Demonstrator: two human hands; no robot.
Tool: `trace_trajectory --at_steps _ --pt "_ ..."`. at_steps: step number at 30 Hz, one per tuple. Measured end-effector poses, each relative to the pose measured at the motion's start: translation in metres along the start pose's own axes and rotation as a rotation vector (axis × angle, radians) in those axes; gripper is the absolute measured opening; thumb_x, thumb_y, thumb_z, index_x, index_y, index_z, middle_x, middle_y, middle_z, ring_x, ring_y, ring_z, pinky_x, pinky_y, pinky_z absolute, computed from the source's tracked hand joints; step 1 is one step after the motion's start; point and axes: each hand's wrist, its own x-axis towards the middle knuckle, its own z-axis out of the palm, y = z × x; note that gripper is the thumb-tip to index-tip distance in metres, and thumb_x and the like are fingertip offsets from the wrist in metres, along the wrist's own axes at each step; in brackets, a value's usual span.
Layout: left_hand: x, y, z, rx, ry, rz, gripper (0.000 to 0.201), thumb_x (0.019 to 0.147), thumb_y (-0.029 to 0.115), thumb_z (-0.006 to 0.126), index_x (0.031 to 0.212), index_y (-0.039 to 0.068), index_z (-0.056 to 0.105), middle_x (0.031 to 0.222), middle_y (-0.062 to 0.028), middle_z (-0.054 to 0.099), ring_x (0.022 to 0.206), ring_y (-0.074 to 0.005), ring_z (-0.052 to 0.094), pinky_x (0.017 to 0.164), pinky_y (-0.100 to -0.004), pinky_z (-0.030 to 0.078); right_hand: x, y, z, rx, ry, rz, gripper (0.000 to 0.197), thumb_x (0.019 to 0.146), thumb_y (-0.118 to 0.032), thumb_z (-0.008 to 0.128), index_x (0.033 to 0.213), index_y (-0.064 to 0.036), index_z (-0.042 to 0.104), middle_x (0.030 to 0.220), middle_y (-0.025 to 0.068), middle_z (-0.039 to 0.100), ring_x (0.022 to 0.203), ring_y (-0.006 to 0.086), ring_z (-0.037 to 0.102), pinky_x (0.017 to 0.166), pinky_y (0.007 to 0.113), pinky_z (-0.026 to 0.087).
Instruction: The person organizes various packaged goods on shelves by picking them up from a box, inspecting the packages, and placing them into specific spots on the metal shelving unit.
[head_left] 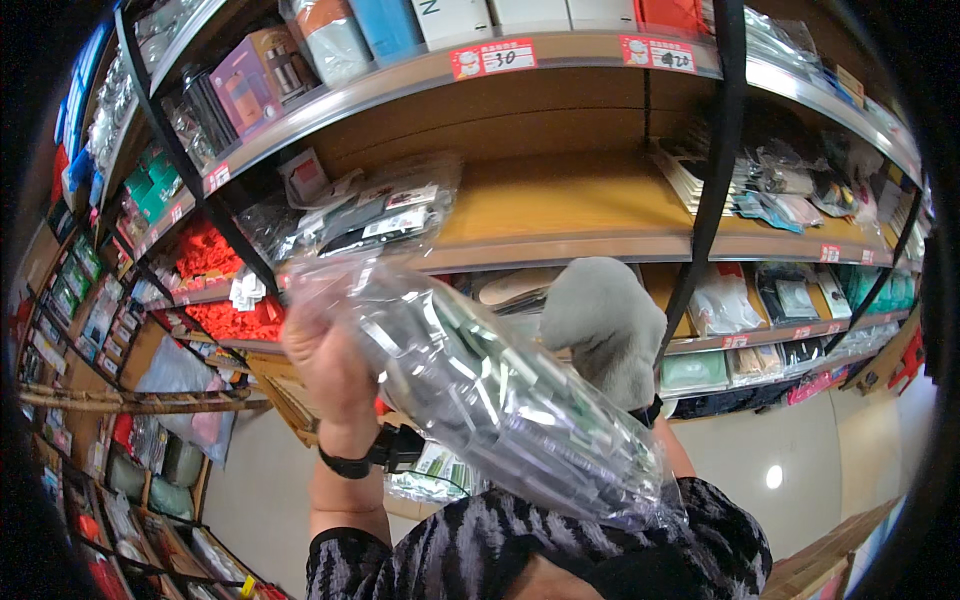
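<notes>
My left hand [335,370] is closed around the gathered end of a long clear plastic bag [500,400]. The bag slants down to the right in front of my chest, and dark and whitish packed pieces show dimly through its glare. A grey cloth covering [605,325], like a mitt, hides my right hand up to the wrist. That hand is raised behind the bag's right part, and its fingers cannot be made out. Beyond my left hand, several flat packets in clear film [385,215] lie on the middle shelf [560,200].
The upper shelf [590,47] holds boxes and wrapped goods. Black uprights [715,150] divide the rack. Red goods [210,250] sit at the left, bagged items [725,305] at the lower right. Another rack stands far left, with a bamboo-like rail [140,402] before it.
</notes>
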Motion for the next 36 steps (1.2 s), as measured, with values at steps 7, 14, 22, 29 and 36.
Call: trace_trajectory --at_steps 7,14,22,29,36 --pt "-0.002 -0.067 -0.016 0.244 -0.071 -0.324 0.019 0.082 -0.001 0.049 0.099 -0.003 0.056 0.091 -0.0024 0.058 0.083 -0.007 0.051 0.075 -0.0192 0.041 -0.023 -0.001 0.031 -0.232 -0.146 0.07 0.044 0.085 -0.031 0.044 0.122 -0.0082 0.038 0.12 0.0094 0.046 0.108 0.0215 0.045 0.091 0.035 0.037" --pt "-0.023 -0.074 -0.003 0.192 -0.072 -0.583 0.026 0.09 0.023 0.045 0.104 0.003 0.052 0.095 0.0001 0.054 0.081 -0.0078 0.049 0.073 -0.0204 0.04 -0.035 -0.015 0.052 -0.779 -0.465 0.048 0.047 0.086 -0.03 0.042 0.125 -0.0054 0.034 0.122 0.0103 0.044 0.109 0.0206 0.045 0.092 0.033 0.038" --pt "-0.055 -0.088 -0.076 0.38 -0.108 -0.463 0.023 0.089 0.022 0.044 0.089 0.001 0.052 0.078 0.0013 0.05 0.072 -0.0072 0.041 0.067 -0.0207 0.036 -0.078 -0.05 0.085 -1.555 -1.049 0.082 0.049 0.088 -0.03 0.04 0.128 -0.0021 0.03 0.124 0.0113 0.042 0.11 0.0195 0.045 0.093 0.031 0.038" --pt "-0.067 -0.065 -0.107 -0.08 0.031 -1.143 0.042 0.087 0.033 0.045 0.114 0.001 0.047 0.104 -0.0035 0.053 0.094 -0.0121 0.048 0.081 -0.024 0.038 -0.113 -0.029 -0.007 -0.478 -0.318 0.599 0.043 0.092 -0.025 0.033 0.128 -0.0019 0.03 0.121 0.012 0.044 0.107 0.0179 0.046 0.09 0.031 0.041" --pt "-0.099 -0.061 -0.13 0.166 -0.115 -0.958 0.034 0.079 0.018 0.061 0.107 0.003 0.05 0.095 -0.0023 0.056 0.084 -0.0102 0.052 0.075 -0.025 0.043 -0.112 -0.017 -0.004 -1.686 -0.574 0.174 0.043 0.073 -0.006 0.048 0.114 0.0031 0.041 0.11 0.0205 0.047 0.103 0.0268 0.045 0.086 0.036 0.038"
